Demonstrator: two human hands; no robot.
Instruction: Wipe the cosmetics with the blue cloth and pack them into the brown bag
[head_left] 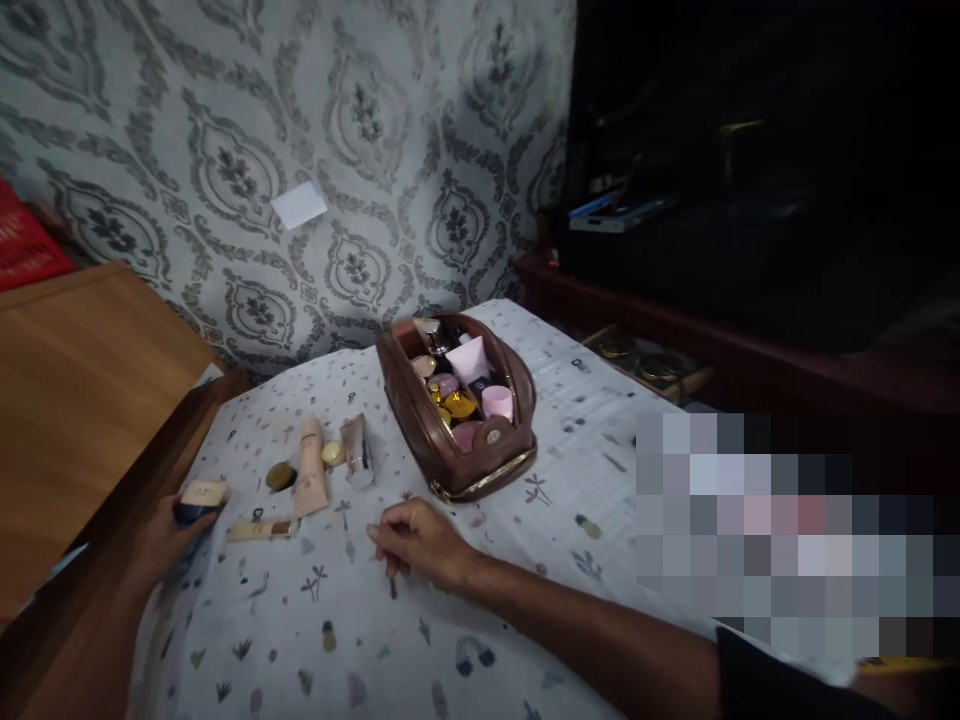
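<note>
— Where is this?
— A wallpapered wall (247,170) stands behind, a dark cabinet (750,150) is to the right, and a table sits under a printed cloth (360,640).
— What stands on it?
— A brown pouch (457,405), unzipped and full of cosmetics. It lies just beyond the right hand (420,540), with its long axis running away and slightly left. Left of it is a row of small items, among them a beige tube (310,468) that points away too.
— And the hands?
— The right hand rests on the cloth, loosely curled and empty, and is the nearer one to the pouch. The left hand (169,535), at the table's left edge, grips a small jar (201,498) with a pale lid, just beside that row.
</note>
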